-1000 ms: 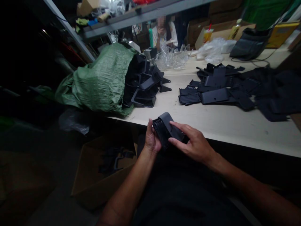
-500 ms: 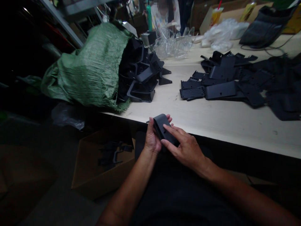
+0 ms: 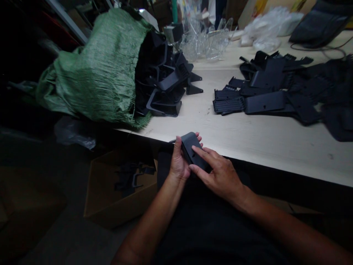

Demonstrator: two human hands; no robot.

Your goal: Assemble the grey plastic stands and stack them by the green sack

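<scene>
One dimly lit pale worktop [image 3: 264, 136] bears green woven sack [image 3: 102, 70], black parts [image 3: 264, 102]; left hand [image 3: 178, 163], right hand [image 3: 220, 171] grip black casing [image 3: 196, 159].

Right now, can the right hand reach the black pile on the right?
Probably yes: nothing visible blocks the right hand from the black pile, though it touches a black piece.

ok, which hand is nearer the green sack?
Left. The left hand is below and right of the green sack in the picture, at the sack-side edge of the black part; the right hand is farther right, on the part's other side.
</scene>
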